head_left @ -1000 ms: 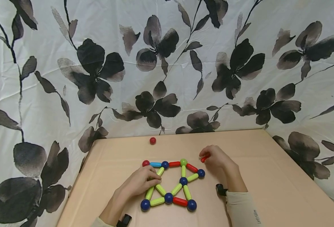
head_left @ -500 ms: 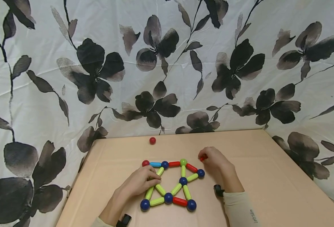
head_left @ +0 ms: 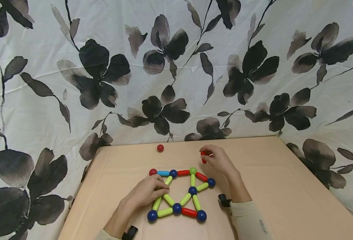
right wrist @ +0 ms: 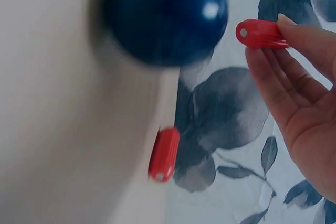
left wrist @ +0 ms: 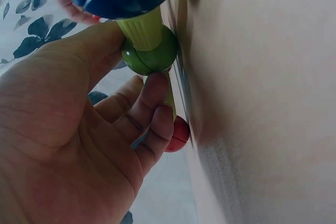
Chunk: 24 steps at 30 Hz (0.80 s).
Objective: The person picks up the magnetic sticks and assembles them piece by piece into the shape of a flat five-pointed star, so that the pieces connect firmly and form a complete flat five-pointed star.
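A flat frame of magnetic balls and rods lies on the table, with blue balls [head_left: 177, 208], a green ball [head_left: 193, 171], yellow-green rods [head_left: 185, 199] and red rods [head_left: 189, 212]. My left hand [head_left: 147, 191] rests over its left side. In the left wrist view its thumb and fingers hold another green ball [left wrist: 152, 56], which the hand hides from the head camera. My right hand [head_left: 220, 160] is beyond the frame's upper right, pinching a red magnetic rod [right wrist: 260, 33] between thumb and fingertips. The rod's metal end shows in the right wrist view.
A loose red ball [head_left: 160, 148] lies near the table's far edge. Another red rod [right wrist: 164, 154] lies on the table in the right wrist view. A floral cloth [head_left: 164, 83] hangs behind the table [head_left: 284, 186].
My right hand has moved left and toward the far edge, carrying the red rod. My left hand has stayed in place on the frame.
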### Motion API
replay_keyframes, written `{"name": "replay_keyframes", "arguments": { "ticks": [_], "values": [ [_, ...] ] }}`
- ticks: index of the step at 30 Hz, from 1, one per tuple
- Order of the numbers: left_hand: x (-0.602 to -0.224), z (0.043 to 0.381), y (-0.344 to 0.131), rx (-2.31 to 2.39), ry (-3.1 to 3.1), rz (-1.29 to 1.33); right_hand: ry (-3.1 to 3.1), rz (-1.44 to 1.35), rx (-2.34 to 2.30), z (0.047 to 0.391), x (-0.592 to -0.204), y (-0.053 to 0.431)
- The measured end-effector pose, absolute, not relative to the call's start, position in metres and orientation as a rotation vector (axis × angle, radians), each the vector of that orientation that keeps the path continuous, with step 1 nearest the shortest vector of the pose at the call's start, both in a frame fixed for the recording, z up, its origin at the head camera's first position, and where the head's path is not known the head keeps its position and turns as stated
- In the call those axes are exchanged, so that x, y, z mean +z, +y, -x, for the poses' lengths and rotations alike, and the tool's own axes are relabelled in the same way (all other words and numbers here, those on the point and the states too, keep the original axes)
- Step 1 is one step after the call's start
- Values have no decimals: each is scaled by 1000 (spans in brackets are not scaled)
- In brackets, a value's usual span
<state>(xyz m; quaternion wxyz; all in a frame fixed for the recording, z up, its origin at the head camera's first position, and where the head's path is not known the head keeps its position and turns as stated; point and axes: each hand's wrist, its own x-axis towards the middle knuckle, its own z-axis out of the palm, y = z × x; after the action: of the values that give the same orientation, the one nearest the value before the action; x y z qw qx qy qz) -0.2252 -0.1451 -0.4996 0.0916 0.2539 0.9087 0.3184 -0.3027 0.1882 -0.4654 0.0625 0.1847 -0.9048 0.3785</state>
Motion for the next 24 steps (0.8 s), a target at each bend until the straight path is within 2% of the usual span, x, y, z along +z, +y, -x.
{"name": "replay_keyframes", "arguments": {
  "ticks": [18, 24],
  "values": [
    [-500, 227, -145, 917, 2692, -769, -2681, -513, 1415, 305, -453, 137],
    [-500, 229, -146, 915, 2698, -784, -2702, -531, 1471, 305, -459, 125]
  ]
}}
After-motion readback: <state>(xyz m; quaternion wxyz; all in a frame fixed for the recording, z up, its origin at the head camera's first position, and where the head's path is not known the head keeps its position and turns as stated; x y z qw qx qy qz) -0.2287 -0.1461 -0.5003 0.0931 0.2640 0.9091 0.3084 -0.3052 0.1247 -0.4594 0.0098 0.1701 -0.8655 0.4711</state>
